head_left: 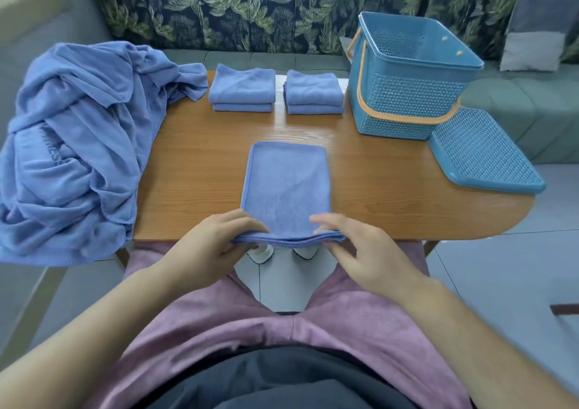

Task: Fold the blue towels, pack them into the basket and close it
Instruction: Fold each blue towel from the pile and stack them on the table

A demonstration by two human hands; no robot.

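A half-folded blue towel lies flat on the wooden table, its near edge at the table's front. My left hand pinches that near edge at the left corner. My right hand pinches it at the right corner. Two stacks of folded blue towels sit at the table's far side. The open blue basket with an orange handle stands at the far right. Its blue lid lies on the table beside it, leaning on the basket's base.
A big heap of unfolded blue towels covers the table's left end and hangs over its edge. A grey sofa with leaf-patterned cushions runs behind the table. My knees in pink trousers are under the table's front edge.
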